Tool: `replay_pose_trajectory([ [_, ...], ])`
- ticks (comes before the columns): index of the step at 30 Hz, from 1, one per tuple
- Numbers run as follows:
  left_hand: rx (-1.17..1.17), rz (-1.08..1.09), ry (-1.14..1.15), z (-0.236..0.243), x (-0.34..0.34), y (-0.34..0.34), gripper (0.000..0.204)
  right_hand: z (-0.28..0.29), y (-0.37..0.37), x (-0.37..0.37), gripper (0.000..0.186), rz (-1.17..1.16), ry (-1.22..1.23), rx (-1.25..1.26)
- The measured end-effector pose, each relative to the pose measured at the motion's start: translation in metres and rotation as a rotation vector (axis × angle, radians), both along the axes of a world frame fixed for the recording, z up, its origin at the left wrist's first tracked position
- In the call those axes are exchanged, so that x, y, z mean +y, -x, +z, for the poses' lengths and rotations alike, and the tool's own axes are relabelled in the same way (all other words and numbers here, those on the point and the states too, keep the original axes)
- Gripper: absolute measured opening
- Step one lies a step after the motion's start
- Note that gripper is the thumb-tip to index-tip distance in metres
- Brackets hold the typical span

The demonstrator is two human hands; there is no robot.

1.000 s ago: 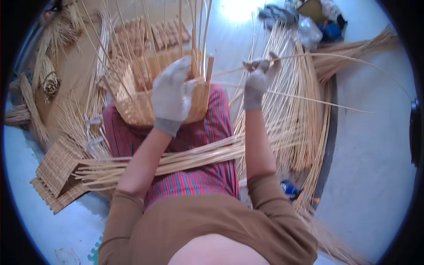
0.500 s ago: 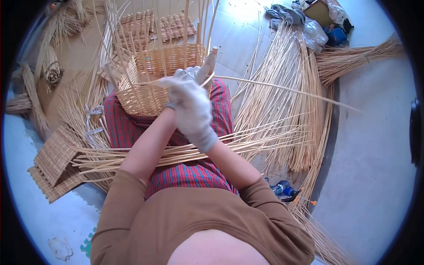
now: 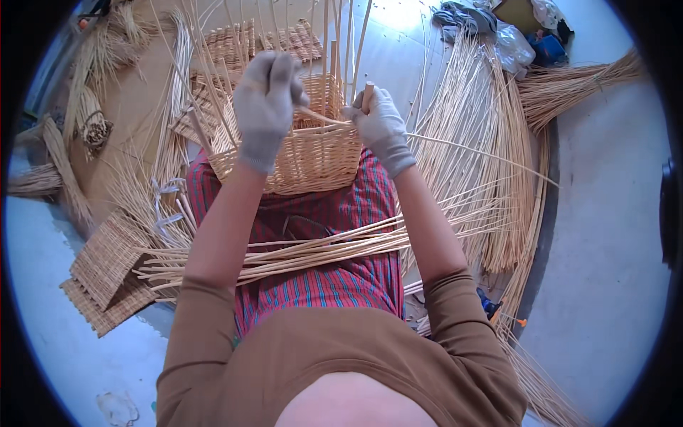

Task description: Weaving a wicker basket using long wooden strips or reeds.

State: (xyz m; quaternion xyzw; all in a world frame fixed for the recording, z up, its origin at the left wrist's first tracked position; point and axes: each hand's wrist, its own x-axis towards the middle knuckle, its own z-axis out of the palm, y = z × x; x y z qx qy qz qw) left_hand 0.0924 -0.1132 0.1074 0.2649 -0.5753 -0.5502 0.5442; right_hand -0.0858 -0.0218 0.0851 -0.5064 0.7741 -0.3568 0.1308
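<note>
A half-woven wicker basket (image 3: 313,167) rests on my lap, with tall upright stakes rising from its walls. My left hand (image 3: 267,103), in a pale knit glove, is raised over the near wall, its fingers closed on a thin wicker strand (image 3: 324,117). That strand runs along the rim to the right corner. There my right hand (image 3: 382,124), gloved too, is wrapped round the thick wooden corner post (image 3: 368,95), whose top sticks out above the fingers. Past it, the strand's long tail (image 3: 484,151) stretches out to the right.
A loose bundle of wicker rods (image 3: 320,252) lies across my thighs. Long strands (image 3: 484,142) are spread on the floor at right, beside a tied bundle (image 3: 576,89). Woven panels (image 3: 114,252) lie at left. Plastic bags (image 3: 512,50) sit at the far right.
My hands were together at the basket's right corner; now they are apart. The left has moved up and left with the strand, and the right shows on the corner post.
</note>
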Motion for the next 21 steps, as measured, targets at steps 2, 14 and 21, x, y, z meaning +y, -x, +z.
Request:
replay_pose_trajectory([
  [2,-0.049,0.032,0.086,0.005,-0.006,0.005,0.024,0.003,0.008,0.003,0.036,0.016,-0.011,-0.106],
  [14,-0.643,-0.274,0.351,0.047,-0.023,0.109,0.048,-0.018,-0.015,0.0,0.028,-0.218,0.146,0.299],
  [21,-0.064,0.496,0.535,0.027,-0.007,-0.014,0.042,-0.029,0.007,-0.002,0.023,-0.324,0.019,0.101],
])
